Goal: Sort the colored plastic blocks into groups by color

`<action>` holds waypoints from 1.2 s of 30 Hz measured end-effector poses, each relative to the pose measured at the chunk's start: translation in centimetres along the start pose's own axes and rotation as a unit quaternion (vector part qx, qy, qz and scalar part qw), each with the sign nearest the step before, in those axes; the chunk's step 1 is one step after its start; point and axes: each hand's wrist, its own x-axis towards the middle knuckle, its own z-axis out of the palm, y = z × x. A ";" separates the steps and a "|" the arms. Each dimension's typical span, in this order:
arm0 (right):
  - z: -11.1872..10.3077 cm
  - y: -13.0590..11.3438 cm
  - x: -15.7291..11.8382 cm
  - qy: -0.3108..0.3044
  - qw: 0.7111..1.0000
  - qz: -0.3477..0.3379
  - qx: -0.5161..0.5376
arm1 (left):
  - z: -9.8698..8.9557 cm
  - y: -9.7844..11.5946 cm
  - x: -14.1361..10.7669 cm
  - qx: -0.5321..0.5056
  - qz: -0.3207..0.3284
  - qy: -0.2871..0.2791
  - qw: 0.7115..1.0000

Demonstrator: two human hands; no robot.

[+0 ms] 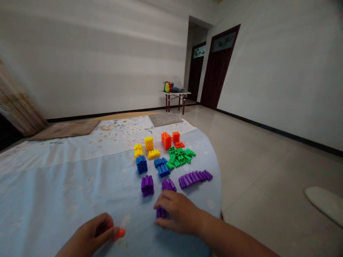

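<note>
Fingers of the right hand: arched over the small purple pieces (160,213), with the thumb of the right hand (178,214) on the near side; gently curved, and whether they press cannot be told, as the hand hides part of the contact.
Left fingertips: closed in a pinch, and there's the orange piece (120,233), poking out of the left hand (92,233) just over the blue cloth (107,185).
Purple under the palm: short, ribbed-looking, probably light, stiff plastic; smooth enough to slip, I'd judge, and hardly fragile. Best hold, across both outer sides, low down, since a squeeze off-centre could skew the bundle.
Orange in the pinch: likely just as light and hard; thumb and forefinger along its sides should do nicely.
Purple neighbours: tight quarters here! The purple cluster (168,185) sits right beyond the right knuckles, an easy thing to nudge; the purple stack (147,185) stands to its left, the slanting purple row (195,178) to its right.
Blue and green: farther out come the blue stack (141,165), the blue cluster (162,167) and the jumbled green pieces (180,157).
Yellow and orange: at the back, the tall yellow stack (149,143) and the tall orange stack (166,141), both looking easy to topple.
</note>
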 end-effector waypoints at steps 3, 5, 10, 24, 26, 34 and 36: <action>-0.5 -1.3 0.8 0.034 0.999 -0.022 0.022 | -0.2 1.9 -0.1 -0.054 -0.022 0.012 0.998; -0.9 -2.0 1.7 0.062 0.997 -0.031 0.032 | 0.0 3.8 0.0 -0.108 -0.029 0.043 0.993; -1.7 -2.7 4.2 0.128 0.990 -0.052 0.034 | 1.8 8.4 1.3 -0.282 -0.003 0.122 0.952; -2.7 -0.9 4.7 0.230 0.968 0.005 0.099 | 4.7 13.3 2.3 -0.408 0.014 0.193 0.892; -3.2 -0.8 4.6 0.233 0.967 -0.017 0.097 | 4.8 13.6 2.3 -0.402 0.020 0.190 0.895; -4.4 -0.6 4.4 0.303 0.947 -0.011 0.103 | 4.9 15.6 2.1 -0.503 0.008 0.193 0.843; -4.7 -0.6 4.5 0.323 0.942 -0.021 0.092 | 5.0 16.4 2.2 -0.536 0.008 0.190 0.822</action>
